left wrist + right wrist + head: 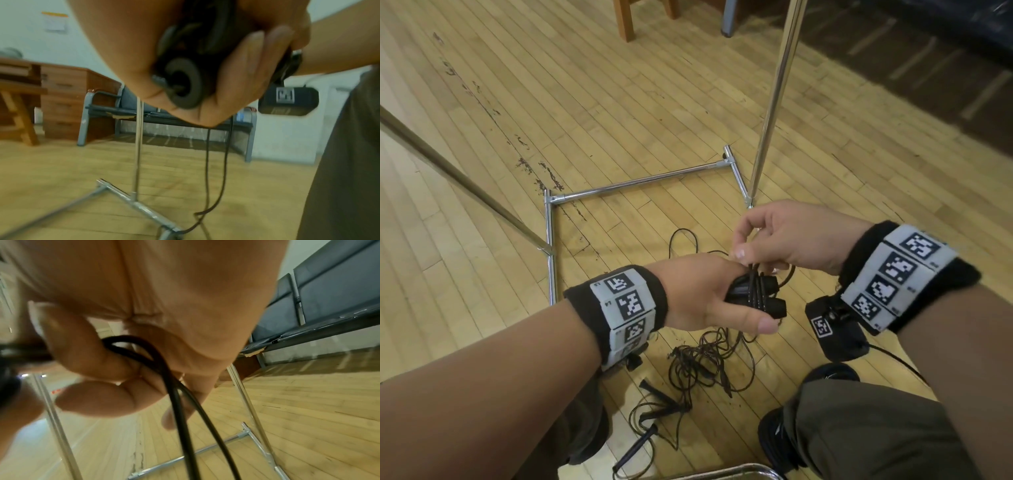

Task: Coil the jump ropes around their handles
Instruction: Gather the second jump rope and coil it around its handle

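My left hand grips a pair of black jump-rope handles held side by side, with a few turns of black cord across them. The left wrist view shows a handle's round end inside the curled fingers. My right hand is just above the handles and pinches the black rope, which hangs down in two strands toward the floor. More jump ropes lie in a tangle on the floor below my hands, with loose black handles near my left knee.
A chrome rack frame lies on the wooden floor around the ropes, with an upright pole at right and a slanted bar at left. My knees and black shoes are at the bottom. A bench and wooden desk stand farther off.
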The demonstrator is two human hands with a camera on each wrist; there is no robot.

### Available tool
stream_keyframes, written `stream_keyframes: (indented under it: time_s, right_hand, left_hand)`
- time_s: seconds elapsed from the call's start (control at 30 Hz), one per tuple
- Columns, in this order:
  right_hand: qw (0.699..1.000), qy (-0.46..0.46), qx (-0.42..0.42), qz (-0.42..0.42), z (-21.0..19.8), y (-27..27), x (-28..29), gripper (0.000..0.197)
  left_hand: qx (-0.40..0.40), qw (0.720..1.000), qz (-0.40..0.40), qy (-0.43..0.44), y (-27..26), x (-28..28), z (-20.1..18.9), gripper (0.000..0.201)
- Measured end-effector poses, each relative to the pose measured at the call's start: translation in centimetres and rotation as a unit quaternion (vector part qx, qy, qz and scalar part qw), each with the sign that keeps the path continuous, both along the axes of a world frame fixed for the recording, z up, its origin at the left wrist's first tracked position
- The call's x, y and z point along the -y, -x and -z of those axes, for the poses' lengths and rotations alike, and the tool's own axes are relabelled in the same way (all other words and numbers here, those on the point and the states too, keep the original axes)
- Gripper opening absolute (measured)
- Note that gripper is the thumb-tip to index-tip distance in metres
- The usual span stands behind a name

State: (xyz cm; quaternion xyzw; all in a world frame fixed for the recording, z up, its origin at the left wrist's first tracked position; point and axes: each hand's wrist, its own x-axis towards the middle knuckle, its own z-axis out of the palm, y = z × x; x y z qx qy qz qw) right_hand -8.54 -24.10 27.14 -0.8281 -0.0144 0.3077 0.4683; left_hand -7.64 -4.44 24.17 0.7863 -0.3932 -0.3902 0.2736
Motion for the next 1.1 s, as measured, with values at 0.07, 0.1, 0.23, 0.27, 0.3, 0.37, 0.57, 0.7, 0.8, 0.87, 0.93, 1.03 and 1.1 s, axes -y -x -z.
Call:
stream_keyframes:
  time_s: [0.07,0.1,0.23,0.27,0.3,0.37,0.57,0.7,0.8,0.87,0.93,1.03,1.1]
  right_hand:
    - [0.995,0.057,0.068,0.033,0.8,0.0,-0.5,0.023]
    - [0.989,0.090,0.108,0.046,1.1,0.1,-0.7,0.025]
    - [0.961,0.044,0.216,0.169,1.1,0.3,-0.9,0.018]
    - [0.955,0.015,0.231,0.187,0.7,0.3,-0.5,0.025]
    - [0.952,-0.005,0.244,0.185,0.3,0.4,0.0,0.033]
    - [0.959,-0.027,0.246,0.137,-0.4,0.9,0.7,0.044]
    - [0.974,-0.150,0.148,0.086,0.2,1.4,0.0,0.049]
    - [0.966,-0.228,0.081,0.095,0.7,1.2,-1.0,0.049]
    - [0.937,-0.315,0.049,0.142,1.4,1.1,-2.2,0.046]
    - [0.930,-0.331,0.056,0.148,1.9,1.1,-2.5,0.019]
    - [0.927,-0.340,0.051,0.148,2.3,1.1,-3.0,0.017]
    - [0.949,-0.278,0.092,0.118,2.5,1.0,-3.4,0.017]
    - [0.972,-0.176,0.125,0.099,2.8,0.9,-3.4,0.035]
  left_hand:
    - [-0.032,0.999,-0.026,0.034,0.0,0.1,-0.1,0.068]
    - [-0.046,0.997,-0.035,0.048,0.0,0.2,-0.2,0.075]
    - [-0.154,0.978,-0.095,0.106,-0.1,0.3,-0.5,0.076]
    - [-0.180,0.970,-0.114,0.116,-0.4,0.1,-0.5,0.076]
    - [-0.198,0.964,-0.129,0.121,-0.7,0.0,-0.5,0.077]
    - [-0.230,0.953,-0.145,0.138,-1.2,-0.2,-0.5,0.075]
    - [-0.302,0.927,-0.154,0.161,-1.4,-0.6,-0.4,0.081]
    - [-0.396,0.888,-0.130,0.195,-1.2,-0.7,-0.6,0.070]
    - [-0.467,0.848,-0.116,0.220,-1.3,-0.8,-0.9,0.065]
    - [-0.505,0.825,-0.114,0.227,-1.5,-1.1,-0.9,0.065]
    - [-0.526,0.810,-0.115,0.234,-1.6,-1.5,-1.0,0.066]
    - [-0.555,0.786,-0.119,0.244,-1.8,-1.8,-1.0,0.065]
    - [-0.573,0.770,-0.120,0.254,-2.1,-2.0,-1.2,0.066]
